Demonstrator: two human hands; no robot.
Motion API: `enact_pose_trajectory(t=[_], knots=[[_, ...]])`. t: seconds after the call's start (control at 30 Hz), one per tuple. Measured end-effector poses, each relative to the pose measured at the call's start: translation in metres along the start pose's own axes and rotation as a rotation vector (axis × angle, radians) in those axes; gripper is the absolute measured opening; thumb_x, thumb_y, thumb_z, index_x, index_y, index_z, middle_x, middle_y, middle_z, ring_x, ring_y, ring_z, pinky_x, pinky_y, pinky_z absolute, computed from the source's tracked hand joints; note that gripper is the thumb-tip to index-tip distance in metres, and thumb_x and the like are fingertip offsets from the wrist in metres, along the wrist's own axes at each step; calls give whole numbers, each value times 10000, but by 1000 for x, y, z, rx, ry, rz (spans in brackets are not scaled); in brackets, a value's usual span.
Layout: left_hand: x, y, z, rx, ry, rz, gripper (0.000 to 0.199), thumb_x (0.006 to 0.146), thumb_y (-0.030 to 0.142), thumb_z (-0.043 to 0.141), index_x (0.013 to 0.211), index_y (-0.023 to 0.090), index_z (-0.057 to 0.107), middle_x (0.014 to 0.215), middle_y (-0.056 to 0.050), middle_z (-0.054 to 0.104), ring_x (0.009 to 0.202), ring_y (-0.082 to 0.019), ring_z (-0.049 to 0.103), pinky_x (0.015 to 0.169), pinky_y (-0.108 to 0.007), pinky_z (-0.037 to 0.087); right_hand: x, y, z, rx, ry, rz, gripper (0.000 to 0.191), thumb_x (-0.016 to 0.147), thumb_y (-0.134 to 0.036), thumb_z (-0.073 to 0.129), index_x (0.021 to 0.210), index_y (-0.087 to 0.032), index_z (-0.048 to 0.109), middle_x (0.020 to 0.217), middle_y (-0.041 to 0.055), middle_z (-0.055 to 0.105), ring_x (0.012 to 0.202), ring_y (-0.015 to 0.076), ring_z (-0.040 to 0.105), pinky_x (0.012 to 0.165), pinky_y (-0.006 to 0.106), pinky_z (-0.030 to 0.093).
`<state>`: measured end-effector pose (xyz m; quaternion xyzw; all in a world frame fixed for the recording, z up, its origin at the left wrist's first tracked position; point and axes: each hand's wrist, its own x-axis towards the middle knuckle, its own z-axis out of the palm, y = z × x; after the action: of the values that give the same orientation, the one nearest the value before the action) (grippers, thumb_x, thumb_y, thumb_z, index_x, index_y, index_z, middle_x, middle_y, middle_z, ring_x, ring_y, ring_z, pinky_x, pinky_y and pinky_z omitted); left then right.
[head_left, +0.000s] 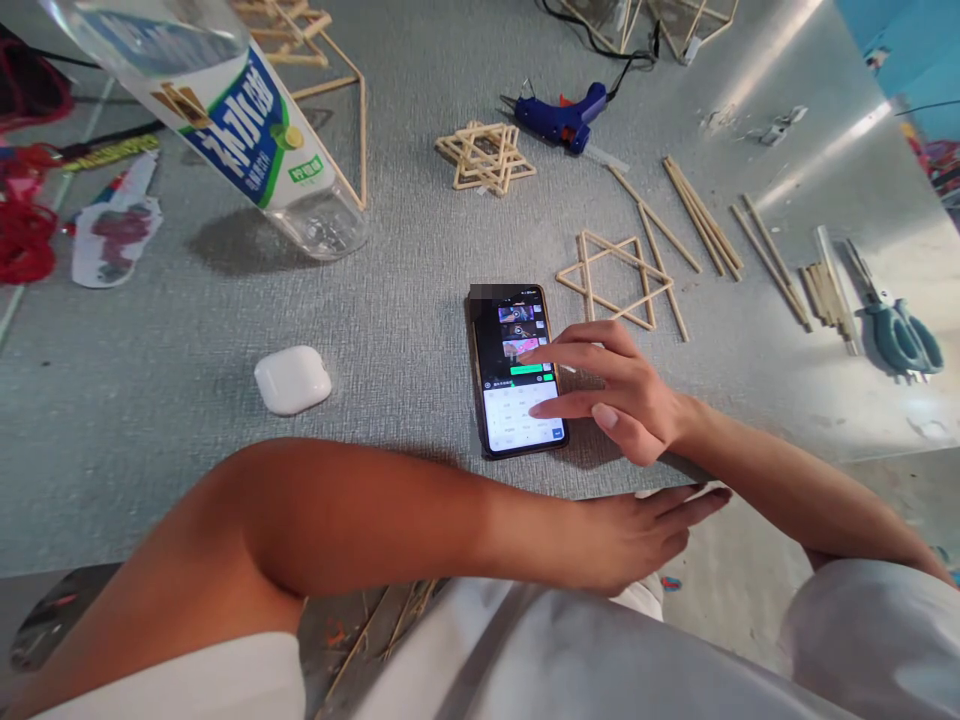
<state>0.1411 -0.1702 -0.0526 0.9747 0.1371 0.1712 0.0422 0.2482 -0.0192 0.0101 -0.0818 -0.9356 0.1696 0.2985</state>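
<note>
A smartphone (521, 420) lies face up on the table, its screen lit with a chat and a keyboard. My right hand (619, 390) is over its right side, fingers apart, with one fingertip at the keyboard and another above the chat; whether they touch the glass I cannot tell. It grips nothing. My left forearm crosses in front of me along the table's near edge. Below the right wrist, my left hand (637, 540) reaches right with its fingers stretched out and nothing in it. A flat six-pointed star of sticks (589, 285) lies just beyond the phone.
A blue glue gun (559, 118) lies beside a layered stick star (487, 160). Loose wooden sticks (701, 215), short stick pieces (825, 295) and scissors (900, 335) are at the right. A plastic bottle (322, 225) and a white earbud case (292, 380) stand left.
</note>
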Motion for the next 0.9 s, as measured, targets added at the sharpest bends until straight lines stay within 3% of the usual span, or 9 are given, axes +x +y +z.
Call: enact_pose_trajectory(t=[0.2, 0.4, 0.53, 0.7, 0.9], knots=[[-1, 1, 4, 3, -11, 20, 420, 1023, 333, 744, 1410, 208, 851, 1933, -172, 415, 1767, -266, 471, 1459, -344, 337, 1, -2, 6, 12, -168, -5, 437, 1146, -317, 501, 1490, -309, 772, 1838, 108, 547, 1614, 371, 485, 1242, 657, 499], [1, 1, 1, 34, -21, 17, 442, 1039, 324, 713, 1444, 209, 848, 1928, -142, 435, 1783, -244, 445, 1465, -323, 326, 2, 0, 6, 10, -130, -7, 440, 1142, -299, 491, 1463, -263, 789, 1861, 115, 521, 1594, 397, 507, 1248, 652, 473], [0, 0, 0, 55, -7, 11, 412, 1037, 345, 701, 1401, 257, 872, 1922, -127, 449, 1756, -239, 485, 1419, -316, 414, 1, 0, 2, 38, -102, -23, 428, 1154, -308, 447, 1372, -263, 812, 1807, 125, 592, 1572, 385, 532, 1224, 657, 500], [0, 1, -2, 79, -19, 16, 442, 1032, 339, 685, 1424, 254, 871, 1918, -122, 455, 1792, -250, 425, 1484, -325, 311, 1, 1, 4, -21, -80, 31, 450, 1136, -275, 458, 1456, -279, 774, 1819, 110, 590, 1559, 382, 535, 1230, 679, 501], [1, 1, -2, 56, -17, 9, 467, 1003, 364, 740, 1438, 244, 862, 1933, -136, 424, 1777, -244, 450, 1433, -321, 366, 2, 0, 5, -19, -93, 5, 471, 1175, -335, 408, 1432, -294, 801, 1801, 91, 599, 1582, 359, 532, 1231, 649, 514]])
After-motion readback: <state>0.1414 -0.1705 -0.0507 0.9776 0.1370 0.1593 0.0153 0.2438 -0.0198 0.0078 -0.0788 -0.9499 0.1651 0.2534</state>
